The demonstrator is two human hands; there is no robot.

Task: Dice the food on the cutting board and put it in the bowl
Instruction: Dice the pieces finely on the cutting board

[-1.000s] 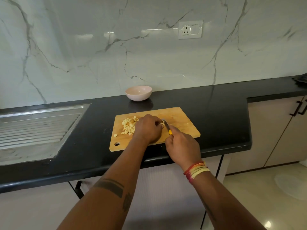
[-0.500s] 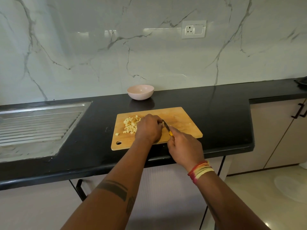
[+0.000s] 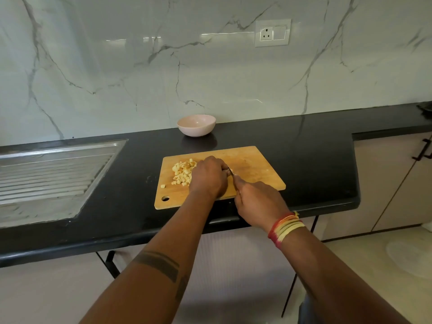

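At frame centre, the right hand (image 3: 256, 202) grips a small knife (image 3: 232, 172); the left hand (image 3: 208, 176) curls over the uncut food, hidden beneath it, on the rectangular wooden cutting board (image 3: 257, 169). Pale diced cubes (image 3: 181, 172) lie just left. The blade runs close to the left fingertips, so a slip could nick them. Farther up, the empty pink bowl (image 3: 196, 125) waits on the black surface (image 3: 304, 146).

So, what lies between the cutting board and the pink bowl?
Only bare black counter, seen in the head view. The bowl stands apart behind the cutting board.
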